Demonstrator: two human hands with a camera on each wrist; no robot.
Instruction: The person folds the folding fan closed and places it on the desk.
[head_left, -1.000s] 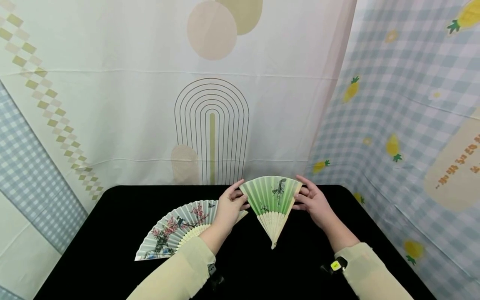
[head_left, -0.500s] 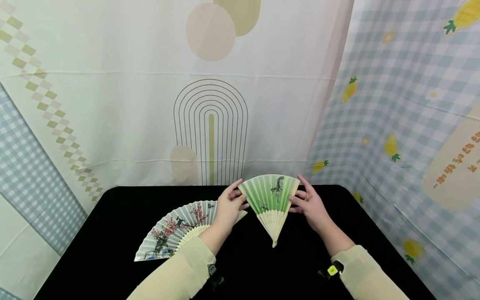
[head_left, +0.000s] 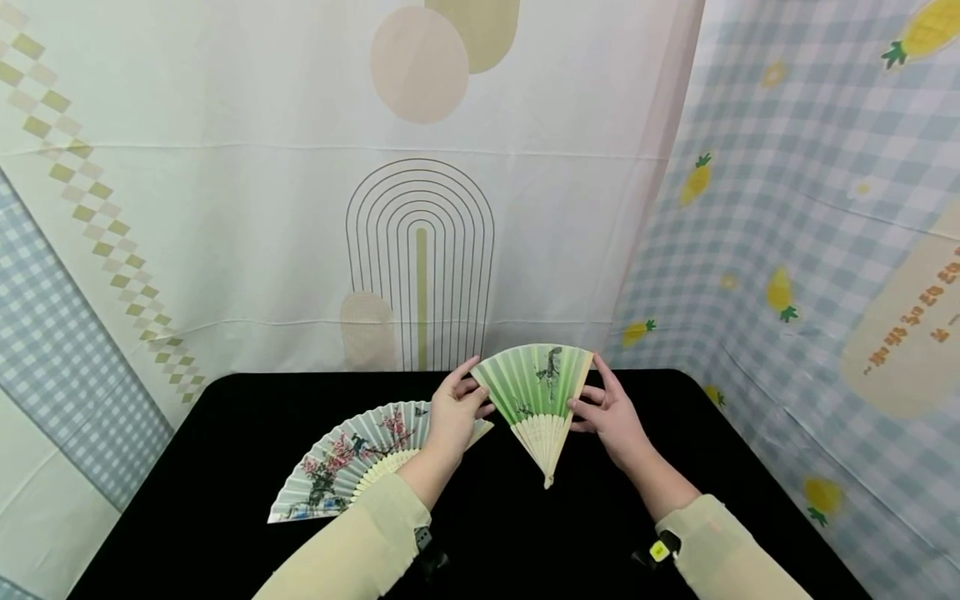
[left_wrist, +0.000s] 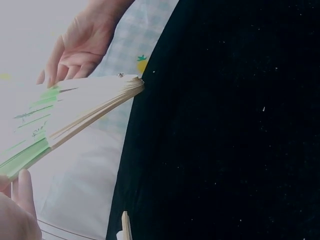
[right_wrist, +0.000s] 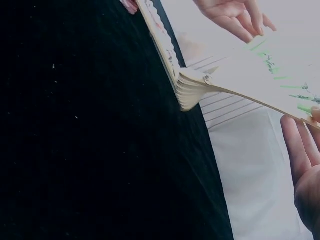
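Observation:
A green folding fan (head_left: 534, 392) with pale ribs and a dark plant print stands partly spread above the table, its pivot end pointing down. My left hand (head_left: 452, 421) pinches its left edge between thumb and fingers. On the other side, my right hand (head_left: 617, 421) holds the right edge, thumb in front and fingertips behind. From the left wrist view, the ribs (left_wrist: 95, 107) converge at a small metal rivet. The right hand (right_wrist: 306, 165) shows at the right of its own wrist view, at an outer rib.
A second folding fan (head_left: 352, 458), pale grey with pink blossoms, lies spread on the black table (head_left: 202, 467) at left, partly behind my left forearm. A white patterned curtain (head_left: 247, 250) hangs at the back, and a checked cloth (head_left: 795, 208) with pineapples at right.
The green fan has shifted slightly left and upward. My right hand has moved left with its edge, thumb lying further in over the fan. The blossom fan stays put.

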